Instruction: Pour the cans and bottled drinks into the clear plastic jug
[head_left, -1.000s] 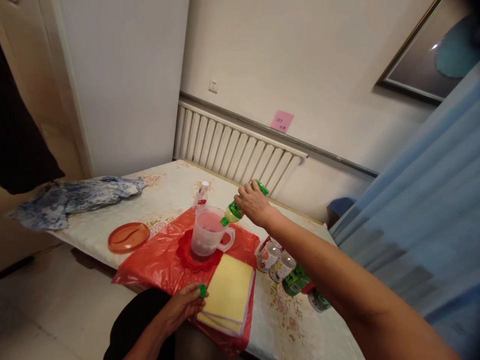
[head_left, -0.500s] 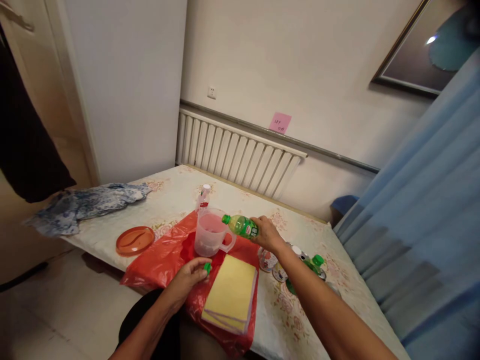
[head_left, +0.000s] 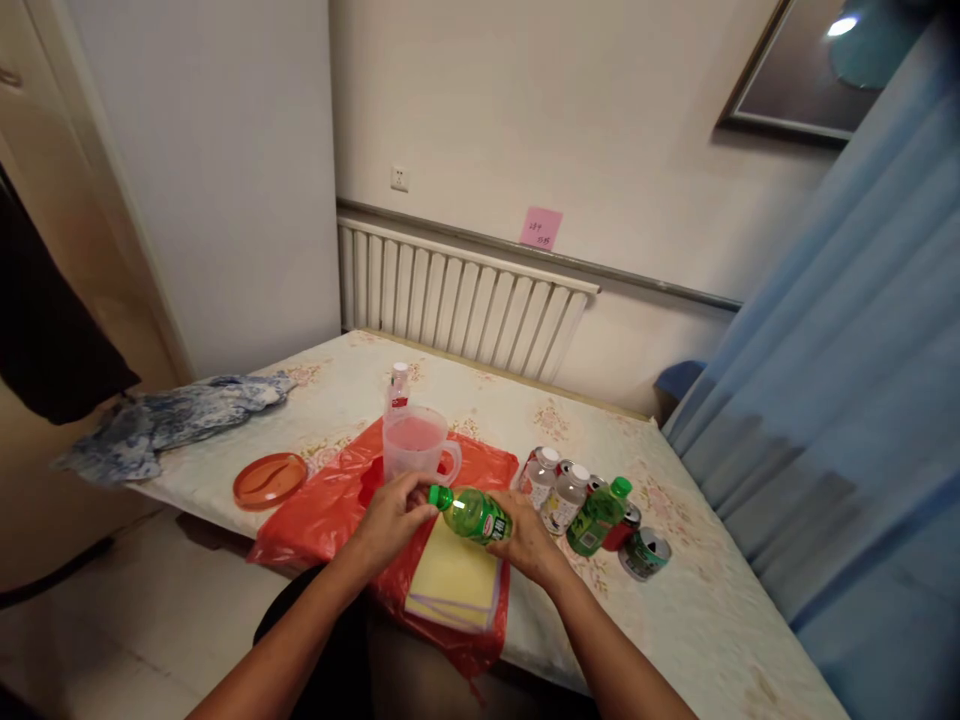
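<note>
My right hand point(head_left: 529, 540) is wrapped round the lower part of a small green plastic bottle point(head_left: 469, 513), which lies nearly sideways in the air. At the bottle's mouth, my left hand point(head_left: 394, 515) pinches the green cap point(head_left: 440, 496). Whether the cap is threaded on I cannot tell. Just behind my left hand stands a translucent pinkish jug point(head_left: 412, 445) with its handle to the right. Beneath the bottle lies a stack of yellow cloths or pads point(head_left: 454, 580) on a red plastic bag point(head_left: 322, 525).
An orange lid point(head_left: 270, 481) lies left of the bag. Behind the jug stands a clear bottle point(head_left: 399, 388). Clear bottles point(head_left: 564, 500), another green bottle point(head_left: 598, 520) and several cans point(head_left: 644, 553) are grouped at right. Patterned blue fabric point(head_left: 187, 415) lies at the table's left corner.
My right hand has brought the green bottle down and nearer, away from the jug. My left hand has moved up with the cap to the bottle's mouth. The view has shifted slightly.
</note>
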